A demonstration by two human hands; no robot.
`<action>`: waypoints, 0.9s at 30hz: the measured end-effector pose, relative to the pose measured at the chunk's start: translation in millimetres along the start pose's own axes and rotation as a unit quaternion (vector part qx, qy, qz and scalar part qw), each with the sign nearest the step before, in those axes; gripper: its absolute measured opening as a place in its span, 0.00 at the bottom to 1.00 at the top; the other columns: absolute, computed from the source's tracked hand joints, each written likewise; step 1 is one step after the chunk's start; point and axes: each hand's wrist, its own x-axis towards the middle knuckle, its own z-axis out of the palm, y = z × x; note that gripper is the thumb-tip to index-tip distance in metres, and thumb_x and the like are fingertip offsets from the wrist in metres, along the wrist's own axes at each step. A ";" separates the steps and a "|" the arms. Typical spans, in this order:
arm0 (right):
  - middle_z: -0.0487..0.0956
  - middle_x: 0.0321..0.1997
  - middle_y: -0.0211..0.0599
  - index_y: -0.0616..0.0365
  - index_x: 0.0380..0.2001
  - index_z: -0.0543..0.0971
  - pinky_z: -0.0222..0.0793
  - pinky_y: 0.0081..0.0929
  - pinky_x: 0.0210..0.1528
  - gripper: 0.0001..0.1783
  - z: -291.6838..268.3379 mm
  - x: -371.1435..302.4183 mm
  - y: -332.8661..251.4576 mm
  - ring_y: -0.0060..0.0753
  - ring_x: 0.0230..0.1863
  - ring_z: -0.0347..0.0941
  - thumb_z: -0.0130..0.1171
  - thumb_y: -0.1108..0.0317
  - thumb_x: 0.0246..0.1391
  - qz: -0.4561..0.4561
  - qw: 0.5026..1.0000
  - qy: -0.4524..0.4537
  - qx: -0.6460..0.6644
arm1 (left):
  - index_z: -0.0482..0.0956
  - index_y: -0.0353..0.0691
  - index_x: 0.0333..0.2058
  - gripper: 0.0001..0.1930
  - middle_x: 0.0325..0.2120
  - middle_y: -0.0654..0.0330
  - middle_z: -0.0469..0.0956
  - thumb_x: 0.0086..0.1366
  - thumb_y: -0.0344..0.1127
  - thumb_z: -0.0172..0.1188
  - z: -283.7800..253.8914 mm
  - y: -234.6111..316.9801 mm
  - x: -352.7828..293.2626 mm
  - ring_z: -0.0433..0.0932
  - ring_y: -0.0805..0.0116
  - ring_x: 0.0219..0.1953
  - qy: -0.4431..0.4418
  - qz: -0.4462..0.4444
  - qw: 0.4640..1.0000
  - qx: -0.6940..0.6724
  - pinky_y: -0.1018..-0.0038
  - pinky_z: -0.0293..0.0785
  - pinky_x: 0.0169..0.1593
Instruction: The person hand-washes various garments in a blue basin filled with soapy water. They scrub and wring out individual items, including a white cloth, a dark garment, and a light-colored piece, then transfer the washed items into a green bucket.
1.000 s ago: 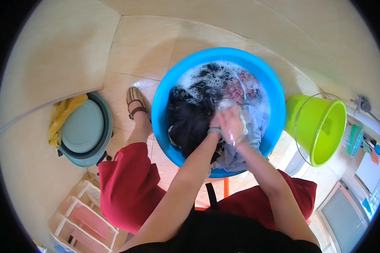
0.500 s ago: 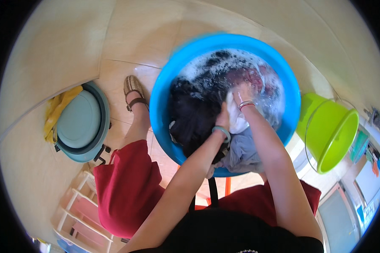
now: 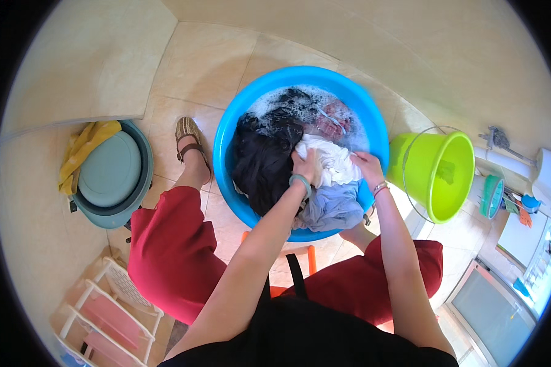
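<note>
A large blue basin [image 3: 225,134] of sudsy water and laundry stands between my legs. A bunched white cloth [image 3: 333,162] lies above the water, held between my hands. My left hand [image 3: 306,168] grips its left side, fingers partly hidden in the folds. At its right edge my right hand [image 3: 368,166] pinches the fabric near the basin's rim. Black clothing [image 3: 260,162] fills the left of the basin. Below the white cloth rests a grey-blue wet garment [image 3: 333,205]. A dark red piece [image 3: 332,119] soaks among the suds at the back.
To the right a lime green bucket [image 3: 419,165] with a wire handle stands against the basin. A grey-green folded tub [image 3: 111,168] with a yellow cloth [image 3: 82,156] leans at the left wall. A white rack [image 3: 98,306] stands lower left. Walls close in at the back.
My hands have come up out of the water with the white cloth, which now shows spread wider. The right hand has moved right, away from the left. The view has shifted.
</note>
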 end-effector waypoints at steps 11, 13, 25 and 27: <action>0.81 0.41 0.34 0.54 0.34 0.79 0.65 0.29 0.47 0.10 76.6 -205.0 -114.7 0.39 0.40 0.73 0.57 0.78 0.47 -0.382 0.918 0.055 -0.094 | 0.62 0.43 0.59 0.35 0.58 0.52 0.62 0.56 0.53 0.56 -11.0 -47.4 -45.5 0.59 0.49 0.60 -0.105 0.315 0.898 0.288 0.65 0.55 0.63; 0.79 0.46 0.36 0.55 0.41 0.77 0.65 0.31 0.50 0.14 62.0 -209.9 -105.8 0.40 0.43 0.73 0.57 0.76 0.49 -0.368 0.924 0.058 -0.086 | 0.62 0.41 0.59 0.36 0.57 0.50 0.64 0.55 0.53 0.57 -8.9 20.0 -58.8 0.60 0.48 0.60 -0.066 0.460 0.848 0.254 0.64 0.54 0.63; 0.76 0.39 0.34 0.61 0.37 0.76 0.65 0.19 0.45 0.15 2.1 -134.0 -49.3 0.26 0.43 0.70 0.62 0.62 0.53 -0.181 0.966 0.065 0.171 | 0.69 0.37 0.54 0.19 0.49 0.59 0.74 0.66 0.37 0.51 -72.2 108.9 -84.8 0.74 0.67 0.49 -0.467 0.086 0.847 -0.238 0.70 0.72 0.53; 0.72 0.27 0.21 0.60 0.30 0.74 0.61 0.13 0.35 0.09 -6.0 -151.0 -72.7 0.12 0.31 0.63 0.61 0.66 0.55 -0.157 0.959 0.067 0.224 | 0.71 0.38 0.52 0.19 0.45 0.59 0.77 0.64 0.39 0.55 -70.1 129.9 -98.6 0.77 0.67 0.45 -0.431 0.099 0.886 -0.141 0.69 0.74 0.50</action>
